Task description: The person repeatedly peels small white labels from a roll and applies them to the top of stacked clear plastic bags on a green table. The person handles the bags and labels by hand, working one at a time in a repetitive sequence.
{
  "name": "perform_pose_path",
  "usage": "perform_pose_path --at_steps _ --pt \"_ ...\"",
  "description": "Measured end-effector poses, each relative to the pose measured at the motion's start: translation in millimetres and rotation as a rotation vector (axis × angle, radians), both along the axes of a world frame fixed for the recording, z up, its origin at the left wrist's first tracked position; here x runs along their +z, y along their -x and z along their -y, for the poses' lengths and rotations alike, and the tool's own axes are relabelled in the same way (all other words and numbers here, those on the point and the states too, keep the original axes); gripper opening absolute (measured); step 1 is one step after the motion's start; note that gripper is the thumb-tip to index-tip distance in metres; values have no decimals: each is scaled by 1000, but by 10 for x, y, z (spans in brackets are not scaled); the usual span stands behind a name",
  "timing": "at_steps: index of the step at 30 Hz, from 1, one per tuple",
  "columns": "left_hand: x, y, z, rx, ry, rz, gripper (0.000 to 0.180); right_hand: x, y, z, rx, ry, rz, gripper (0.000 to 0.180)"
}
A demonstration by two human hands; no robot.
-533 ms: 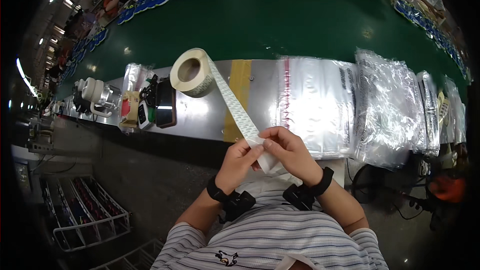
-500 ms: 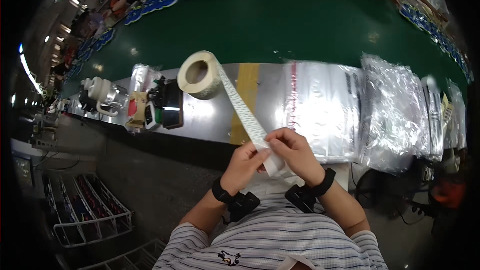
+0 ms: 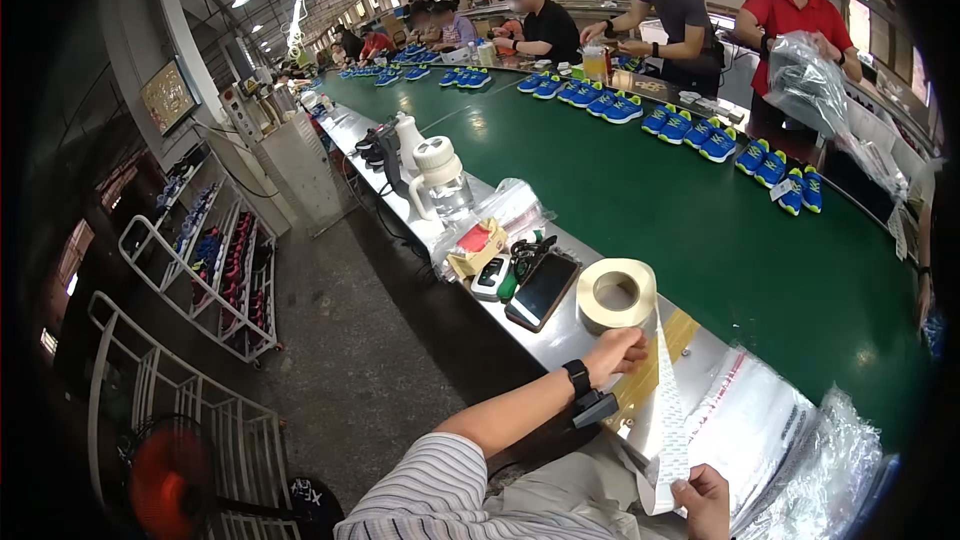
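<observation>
A cream roll of label tape point(image 3: 617, 292) lies flat on the steel bench edge point(image 3: 560, 335). A long white strip of labels point(image 3: 668, 410) runs from the roll down toward me. My left hand point(image 3: 612, 352) reaches to just below the roll, fingers closed on the upper part of the strip. My right hand point(image 3: 705, 500) is low at the frame's bottom edge and pinches the strip's lower end. Both wrists wear black bands.
A dark phone point(image 3: 543, 288), small tools and a white jug point(image 3: 440, 175) sit left of the roll. Clear plastic bags point(image 3: 775, 430) lie to the right. Blue-green shoes point(image 3: 700, 130) line the green conveyor point(image 3: 640, 200); people work across it. Wire racks point(image 3: 215, 270) and a red fan point(image 3: 165, 480) stand left.
My hands have parted: the left has gone up to the roll, the right stays low with the strip's end. The view has swung left and up, showing the hall.
</observation>
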State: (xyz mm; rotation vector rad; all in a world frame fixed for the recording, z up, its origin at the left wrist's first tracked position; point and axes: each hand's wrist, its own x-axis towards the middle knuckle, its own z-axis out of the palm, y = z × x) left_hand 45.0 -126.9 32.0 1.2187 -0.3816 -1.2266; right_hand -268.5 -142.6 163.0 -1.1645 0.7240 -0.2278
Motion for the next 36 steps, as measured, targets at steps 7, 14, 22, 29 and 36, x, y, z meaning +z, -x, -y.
perform_pose_path --at_steps 7,14,22,29,36 --pt "567 532 -515 212 40 829 29 -113 428 188 184 146 -128 14" --pt "894 1424 -846 -200 285 1235 20 -266 -225 -16 11 386 -73 6" --pt "958 1330 -784 -291 136 852 15 -308 -285 -59 -70 826 -26 5" --pt "1047 1034 -600 8 87 771 14 -613 3 57 -14 863 -155 14" --pt "709 1405 -184 -730 318 1665 58 -879 -241 470 -541 1267 -772 42"
